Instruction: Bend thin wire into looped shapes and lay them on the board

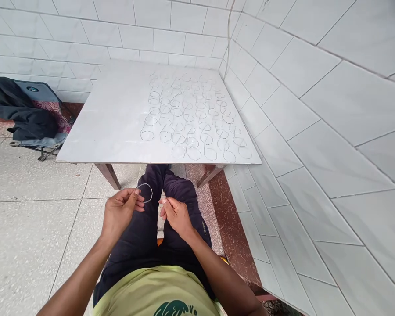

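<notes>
Above my lap, my left hand point(126, 203) pinches a thin pale wire loop point(151, 190) between thumb and fingertips. The loop is round, and a straight tail of it runs up toward the table's front edge. My right hand point(175, 213) is a short way to the right, thumb and index finger pressed together. Whatever lies in that pinch, if anything, is too small to make out. In front of both hands, a white table point(102, 118) carries several rows of thin loops with tails point(193, 152) on its right half.
Tiled walls stand behind the table and close along its right side point(292, 131). A folding chair point(57, 140) with dark cloth point(29, 118) on it is at the left. Table legs point(108, 174) rise near my knees. A cable point(228, 39) runs down the corner.
</notes>
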Motion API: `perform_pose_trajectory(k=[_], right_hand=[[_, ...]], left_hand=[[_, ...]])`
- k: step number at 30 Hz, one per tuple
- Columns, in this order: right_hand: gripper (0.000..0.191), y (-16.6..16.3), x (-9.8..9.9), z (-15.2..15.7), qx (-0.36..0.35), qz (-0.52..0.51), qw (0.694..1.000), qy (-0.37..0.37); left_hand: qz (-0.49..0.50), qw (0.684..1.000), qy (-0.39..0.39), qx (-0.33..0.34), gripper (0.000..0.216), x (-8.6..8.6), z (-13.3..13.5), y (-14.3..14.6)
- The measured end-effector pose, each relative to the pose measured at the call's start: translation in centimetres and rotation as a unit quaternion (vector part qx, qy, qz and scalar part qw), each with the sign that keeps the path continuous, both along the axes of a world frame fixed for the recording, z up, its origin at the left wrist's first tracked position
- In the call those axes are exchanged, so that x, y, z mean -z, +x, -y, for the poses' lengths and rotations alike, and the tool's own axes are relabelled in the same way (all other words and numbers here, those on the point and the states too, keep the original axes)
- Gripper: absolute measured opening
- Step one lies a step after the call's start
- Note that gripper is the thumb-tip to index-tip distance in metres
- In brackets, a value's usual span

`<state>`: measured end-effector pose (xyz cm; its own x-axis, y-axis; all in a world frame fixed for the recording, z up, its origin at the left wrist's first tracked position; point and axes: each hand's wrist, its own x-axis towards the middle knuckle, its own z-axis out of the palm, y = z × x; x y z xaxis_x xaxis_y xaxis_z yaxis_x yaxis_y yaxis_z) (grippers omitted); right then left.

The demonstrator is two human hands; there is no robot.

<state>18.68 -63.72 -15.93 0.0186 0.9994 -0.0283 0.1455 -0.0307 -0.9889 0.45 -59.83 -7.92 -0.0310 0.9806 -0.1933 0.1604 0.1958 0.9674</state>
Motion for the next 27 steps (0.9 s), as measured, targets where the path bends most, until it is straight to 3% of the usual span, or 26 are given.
perform_pose_trajectory(k=[5, 10, 19, 27], right_hand=[[0.035, 0.6, 4.3, 1.2, -0.014, 0.078, 0.996, -0.047], [0.034, 0.1, 7.6, 2.2, -0.045, 0.155, 0.984, -0.079], [0.031, 0.3, 8.9, 1.1, -0.074, 0.162, 0.978, -0.111], [0.034, 0.4, 9.1, 1.0, -0.087, 0.155, 0.978, -0.111]], left_hand=[[-0.029, 0.998, 0.057, 0.008, 0.031, -3.5, -4.9, 0.8], [-0.063, 0.994, 0.085, 0.01, 0.026, -4.6, -9.0, 1.5], [-0.164, 0.982, 0.074, 0.053, 0.015, -5.1, -13.7, 4.2], [-0.206, 0.974, 0.078, 0.055, 0.015, -4.8, -14.7, 4.3]])
